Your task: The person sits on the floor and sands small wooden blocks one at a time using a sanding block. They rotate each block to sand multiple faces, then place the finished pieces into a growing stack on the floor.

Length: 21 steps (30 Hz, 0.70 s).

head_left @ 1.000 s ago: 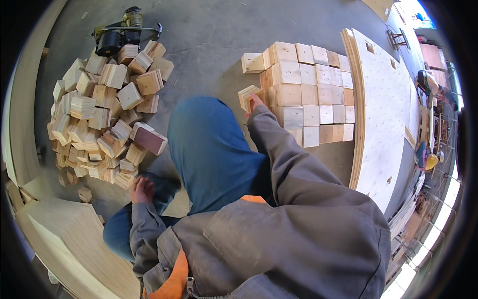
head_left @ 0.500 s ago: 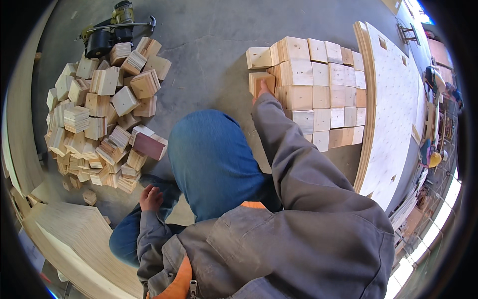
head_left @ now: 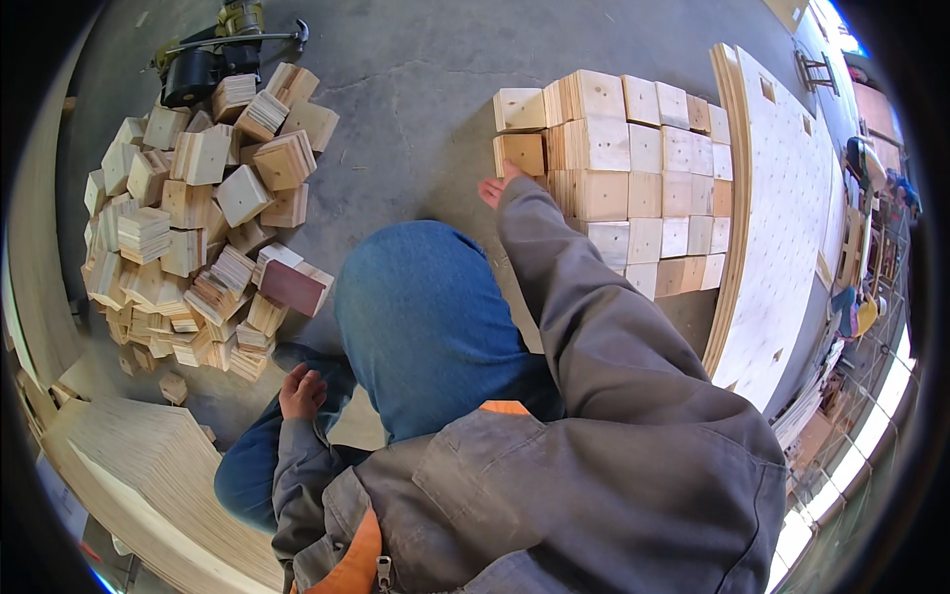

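My right hand (head_left: pixel 503 182) is at the near side of a wooden block (head_left: pixel 522 154) at the left edge of the neat block stack (head_left: pixel 606 195). Its fingers are apart, and the thumb is by the block's near edge. Another block (head_left: pixel 519 109) lies just beyond that one, also against the stack. My left hand (head_left: pixel 302 393) rests by my left leg, empty, its fingers loosely bent and apart. At the left is a jumbled heap of layered wooden blocks (head_left: pixel 203 238), with one dark reddish block (head_left: pixel 291 288) at its near right side.
A hammer (head_left: pixel 267 40) lies across a black and green power tool (head_left: pixel 195 77) behind the heap. Large plywood sheets (head_left: pixel 777 228) lie right of the stack. More stacked sheets (head_left: pixel 148 475) are at the near left. My bent knee (head_left: pixel 421 307) sits between heap and stack.
My right hand has slid off the top of the block toward me, and its fingers have spread. The block stays beside the stack. My left hand has hardly moved.
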Available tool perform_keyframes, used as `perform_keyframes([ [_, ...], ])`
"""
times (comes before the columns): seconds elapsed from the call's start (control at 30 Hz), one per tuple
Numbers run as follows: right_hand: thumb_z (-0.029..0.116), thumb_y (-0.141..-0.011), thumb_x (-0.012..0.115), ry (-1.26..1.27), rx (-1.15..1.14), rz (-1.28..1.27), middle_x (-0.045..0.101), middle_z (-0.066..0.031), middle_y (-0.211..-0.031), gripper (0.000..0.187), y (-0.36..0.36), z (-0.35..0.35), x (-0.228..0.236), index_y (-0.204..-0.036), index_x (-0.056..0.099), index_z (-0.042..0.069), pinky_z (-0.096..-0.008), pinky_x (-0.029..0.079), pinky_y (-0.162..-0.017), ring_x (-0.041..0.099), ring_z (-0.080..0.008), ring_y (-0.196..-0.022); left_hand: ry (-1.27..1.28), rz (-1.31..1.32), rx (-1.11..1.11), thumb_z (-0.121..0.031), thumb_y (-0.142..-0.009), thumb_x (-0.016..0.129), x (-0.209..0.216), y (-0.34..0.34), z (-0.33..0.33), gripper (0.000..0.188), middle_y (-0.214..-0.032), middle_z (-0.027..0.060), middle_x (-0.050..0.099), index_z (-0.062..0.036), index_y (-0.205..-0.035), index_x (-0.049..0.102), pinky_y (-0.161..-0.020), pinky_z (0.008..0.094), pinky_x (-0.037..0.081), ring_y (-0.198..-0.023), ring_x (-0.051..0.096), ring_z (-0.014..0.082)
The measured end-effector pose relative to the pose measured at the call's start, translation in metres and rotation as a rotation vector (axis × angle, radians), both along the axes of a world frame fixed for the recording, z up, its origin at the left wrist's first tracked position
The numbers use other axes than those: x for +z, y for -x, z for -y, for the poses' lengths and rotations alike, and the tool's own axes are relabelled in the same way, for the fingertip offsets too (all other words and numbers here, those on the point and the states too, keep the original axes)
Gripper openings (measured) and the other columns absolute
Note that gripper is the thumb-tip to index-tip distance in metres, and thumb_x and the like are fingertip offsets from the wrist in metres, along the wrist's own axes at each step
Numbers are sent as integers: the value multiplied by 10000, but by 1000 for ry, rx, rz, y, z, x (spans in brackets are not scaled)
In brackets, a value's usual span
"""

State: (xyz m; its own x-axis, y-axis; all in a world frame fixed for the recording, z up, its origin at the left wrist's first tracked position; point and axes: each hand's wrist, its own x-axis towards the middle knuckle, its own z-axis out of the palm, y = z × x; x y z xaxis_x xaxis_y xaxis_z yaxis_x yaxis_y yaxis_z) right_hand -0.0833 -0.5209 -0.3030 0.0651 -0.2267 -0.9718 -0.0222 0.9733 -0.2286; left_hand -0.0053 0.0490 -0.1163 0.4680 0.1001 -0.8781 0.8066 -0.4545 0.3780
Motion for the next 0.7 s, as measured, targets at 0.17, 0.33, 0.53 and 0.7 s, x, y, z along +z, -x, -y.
perform_keyframes([
  [0.17,399,-1078,433,132,-141,87,367,-172,-1567,607,6,3,-27,-1549,249,63,-444,470,-1042,480,-339,-1317,-8,-1,-16,-250,-924,701,3,-1,3,546,-1109,65,689,-52,-1401,522,-689,305,534,-837,687,189],
  [0.33,339,-1095,399,139,-105,78,359,-155,-1576,577,1,6,-24,-1574,224,68,-423,479,-1018,514,-312,-1270,-9,3,-19,-249,-923,704,-1,1,2,549,-1112,70,687,-38,-1397,523,-673,303,533,-825,687,187],
  [0.53,331,-1067,468,25,225,59,589,-154,-1376,498,18,-15,-41,-1477,408,55,-434,508,-969,595,-328,-1189,54,23,21,-206,-918,715,3,3,11,539,-1063,78,674,-14,-1384,525,-608,281,513,-779,668,172],
  [0.7,292,-1010,581,-158,602,84,681,-142,-1119,297,89,-59,-155,-1236,616,103,-450,556,-743,659,-298,-962,158,31,-21,-190,-914,724,-1,-4,21,532,-1035,82,665,3,-1371,531,-588,277,502,-763,655,161],
])
